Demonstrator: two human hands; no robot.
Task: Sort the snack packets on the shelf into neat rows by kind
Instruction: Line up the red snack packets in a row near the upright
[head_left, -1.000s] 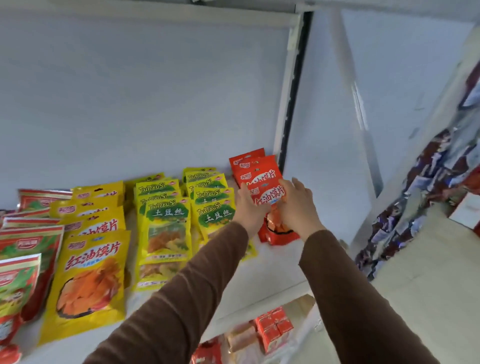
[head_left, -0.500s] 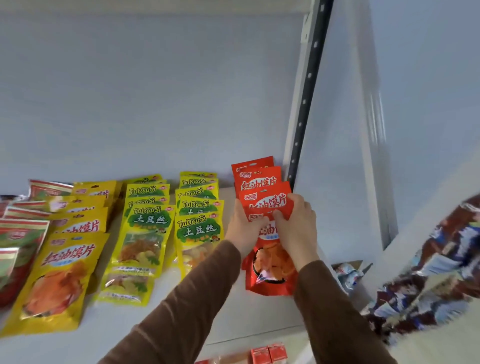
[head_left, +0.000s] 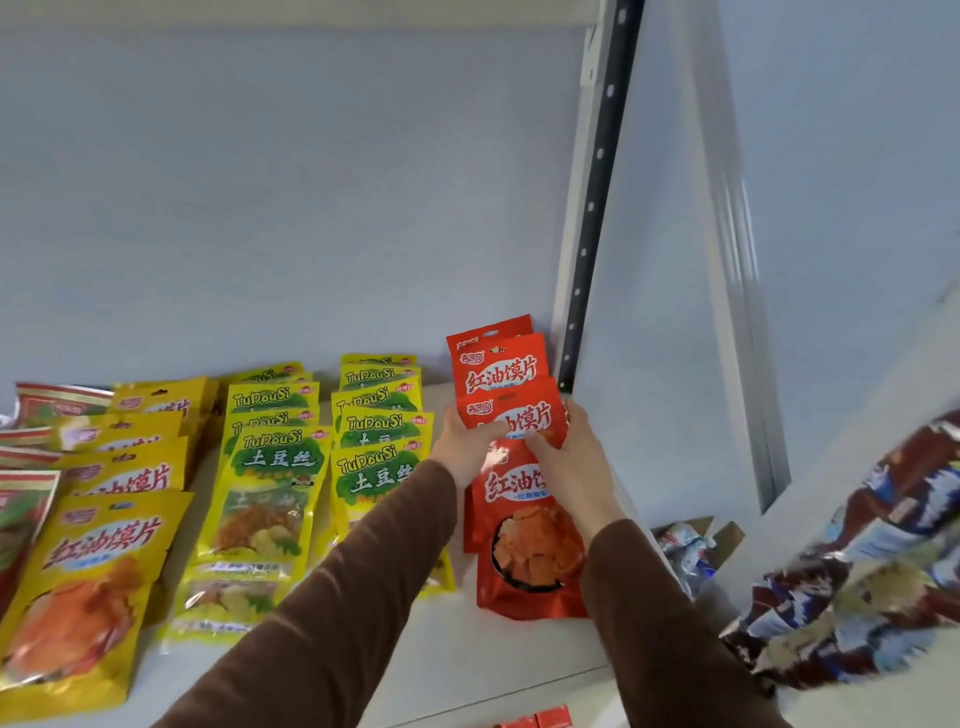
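Head view: both hands on red packet mid-row beside shelf upright, left hand and right hand pinching its side edges, equally near; long axis running front-to-back toward upright, front packet overlapping below.

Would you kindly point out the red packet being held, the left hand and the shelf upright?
Red packet (head_left: 511, 410), head view, on its upper printed face.
Left hand (head_left: 462, 449), head view, on its back.
Shelf upright (head_left: 597, 171), head view, on its dark slotted strip.

A black slotted upright is fixed at the shelf's right end; a patterned cloth is seen lower right.
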